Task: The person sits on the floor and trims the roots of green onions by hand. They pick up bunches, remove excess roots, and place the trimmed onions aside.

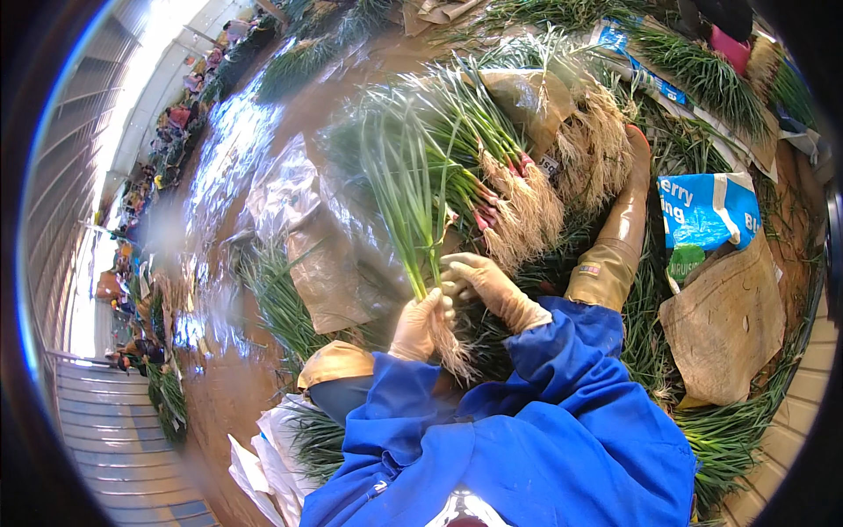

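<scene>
My left hand (418, 324), in a pale glove, grips a small bunch of green garlic plants (415, 224) low on the stems. Their leaves point away from me, and the roots (452, 352) hang below the fist towards my lap. Just right of the stems is my gloved right hand (489, 284), its fingers bent towards them. Whether those fingers pinch a stem or leaf, I cannot tell. Beyond the hands lies a pile of green garlic (504, 155) with pinkish stem bases and long pale roots (527, 204), heaped towards the right.
My right boot (625, 204) is stretched out beside the pile. Printed sacking (724, 309) lies on the right over loose leaves. A clear plastic sheet (286, 184) and wet brown floor (230, 402) are on the left. Several people (178, 118) sit along the far wall among more plants.
</scene>
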`<state>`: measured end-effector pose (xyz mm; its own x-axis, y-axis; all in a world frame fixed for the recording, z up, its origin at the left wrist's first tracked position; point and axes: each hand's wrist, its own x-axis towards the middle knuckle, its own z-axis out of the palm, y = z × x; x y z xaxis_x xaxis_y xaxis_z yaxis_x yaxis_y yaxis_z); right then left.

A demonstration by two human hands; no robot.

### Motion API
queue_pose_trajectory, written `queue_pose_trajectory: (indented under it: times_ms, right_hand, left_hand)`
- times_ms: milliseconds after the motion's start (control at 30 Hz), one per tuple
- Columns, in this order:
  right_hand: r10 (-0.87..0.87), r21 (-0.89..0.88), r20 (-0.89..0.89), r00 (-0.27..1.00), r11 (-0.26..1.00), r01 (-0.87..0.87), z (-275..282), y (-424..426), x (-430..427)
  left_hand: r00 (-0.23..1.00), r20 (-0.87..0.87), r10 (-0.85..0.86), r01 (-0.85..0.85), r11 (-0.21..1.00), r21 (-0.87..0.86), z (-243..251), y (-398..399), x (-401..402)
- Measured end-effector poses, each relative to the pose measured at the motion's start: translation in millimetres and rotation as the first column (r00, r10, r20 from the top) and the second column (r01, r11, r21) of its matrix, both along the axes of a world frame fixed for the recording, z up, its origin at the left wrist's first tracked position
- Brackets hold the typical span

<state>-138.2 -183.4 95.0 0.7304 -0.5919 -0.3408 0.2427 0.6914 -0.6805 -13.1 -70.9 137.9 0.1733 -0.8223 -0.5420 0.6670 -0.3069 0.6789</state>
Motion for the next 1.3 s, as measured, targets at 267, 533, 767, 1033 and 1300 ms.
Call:
queue_pose_trajectory:
  times_ms: [267,533,767,1033,1300]
  right_hand:
    - [-0.088,-0.323,-0.271,0.959,0.946,-0.005,-23.0,38.9,27.0]
    - [-0.19,-0.573,-0.81,0.555,0.459,-0.679,1.5,29.7,-33.7]
    - [0.158,-0.335,-0.171,0.973,0.919,-0.208,24.7,29.6,-18.3]
    - [-0.209,-0.373,-0.917,0.34,0.149,-0.916,11.1,14.2,-76.8]
    - [0.484,-0.524,-0.136,0.865,0.705,-0.477,27.1,57.0,-24.2]
  left_hand:
    - [0.999,-0.023,0.031,-0.029,0.996,0.082,6.3,30.0,-20.3]
    - [0.925,0.366,0.103,-0.156,0.98,0.119,9.8,50.8,-15.9]
    - [0.91,0.4,0.108,-0.167,0.979,0.117,4.0,44.7,-25.5]
    - [0.991,-0.028,0.13,-0.13,0.991,-0.008,14.1,55.6,11.1]
    - [0.848,-0.519,0.108,-0.265,0.934,-0.239,21.8,50.5,5.9]
